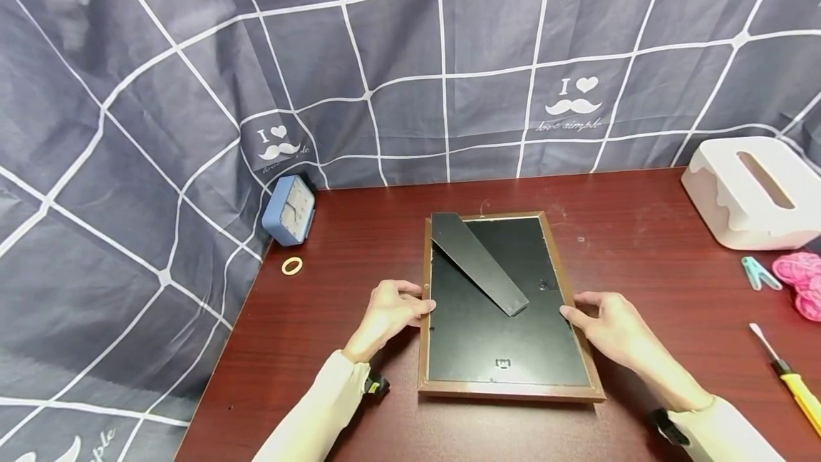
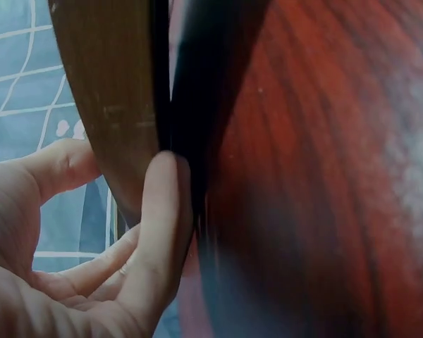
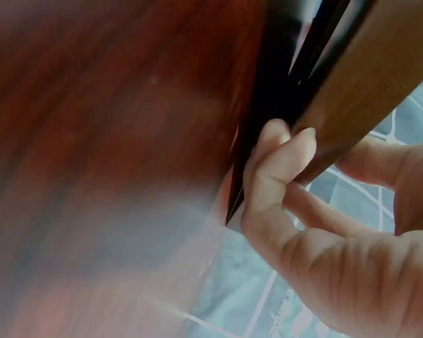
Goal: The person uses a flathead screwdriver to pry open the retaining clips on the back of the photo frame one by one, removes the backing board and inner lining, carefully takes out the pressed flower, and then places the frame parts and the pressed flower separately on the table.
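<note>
Hands sit on either side of a picture frame (image 1: 507, 305) that lies face down in the middle of the dark red counter (image 1: 359, 234), its black backing and folded stand uppermost. The left hand (image 1: 390, 311) has its grip clamped on the frame's left edge: the left wrist view shows the thumb on the brown wood and curled fingers (image 2: 158, 232) against the rim. The right hand (image 1: 609, 326) grips the right edge the same way, its fingertips (image 3: 285, 158) curled onto the frame's side with the thumb on the other face.

Far left on the counter, a small blue clock (image 1: 288, 210) leans by the grey checked curtain (image 1: 410, 55), with a yellow ring (image 1: 291, 266) just in front of it. At the far right stands a white tissue box (image 1: 757, 191); nearer lie a green clip (image 1: 757, 273), pink bands (image 1: 802, 280) and a yellow-handled screwdriver (image 1: 792, 380).
</note>
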Tool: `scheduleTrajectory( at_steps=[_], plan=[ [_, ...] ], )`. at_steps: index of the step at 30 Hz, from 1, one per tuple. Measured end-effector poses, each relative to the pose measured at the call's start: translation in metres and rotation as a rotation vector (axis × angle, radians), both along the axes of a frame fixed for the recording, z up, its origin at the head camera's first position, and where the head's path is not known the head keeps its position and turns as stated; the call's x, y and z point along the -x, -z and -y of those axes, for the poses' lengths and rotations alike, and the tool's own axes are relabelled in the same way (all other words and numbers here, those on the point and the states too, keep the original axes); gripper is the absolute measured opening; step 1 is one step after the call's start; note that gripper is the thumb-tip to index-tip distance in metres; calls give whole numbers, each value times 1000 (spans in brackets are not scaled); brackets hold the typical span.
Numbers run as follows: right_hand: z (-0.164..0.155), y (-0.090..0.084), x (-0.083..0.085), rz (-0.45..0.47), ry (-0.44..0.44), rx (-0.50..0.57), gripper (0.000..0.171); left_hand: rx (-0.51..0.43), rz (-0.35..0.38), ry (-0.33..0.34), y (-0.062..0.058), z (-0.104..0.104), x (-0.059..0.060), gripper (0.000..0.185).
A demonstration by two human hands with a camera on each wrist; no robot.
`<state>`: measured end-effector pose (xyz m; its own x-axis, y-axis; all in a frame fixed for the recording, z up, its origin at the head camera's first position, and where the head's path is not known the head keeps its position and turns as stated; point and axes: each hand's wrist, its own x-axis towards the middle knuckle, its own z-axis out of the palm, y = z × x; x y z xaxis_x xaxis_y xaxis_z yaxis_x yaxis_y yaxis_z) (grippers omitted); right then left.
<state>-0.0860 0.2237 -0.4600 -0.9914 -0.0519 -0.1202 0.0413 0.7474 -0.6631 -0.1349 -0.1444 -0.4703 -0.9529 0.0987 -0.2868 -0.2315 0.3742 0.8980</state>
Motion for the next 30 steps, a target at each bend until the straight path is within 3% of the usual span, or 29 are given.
scheduleTrajectory(
  at_steps=[8, 14, 17, 21, 26, 30],
  plan=[
    [5, -1, 5, -35, -2, -52, 48, 133, -74, -4, -1, -6, 2, 45],
    [9, 1, 7, -41, 15, -59, 45, 200, -160, 9, 3, -9, 5, 32],
    [11, 1, 7, -33, 28, -56, 46, 311, -232, 19, 23, -7, 15, 24],
    [13, 1, 8, -24, 27, -53, 47, 476, -270, 5, 49, -6, 29, 19],
    [10, 12, 11, -16, 17, -50, 50, 576, -286, 0, 61, -6, 36, 12],
    [5, 33, 17, -94, 8, -89, 46, 585, -273, 0, 66, -4, 39, 14]
  ],
)
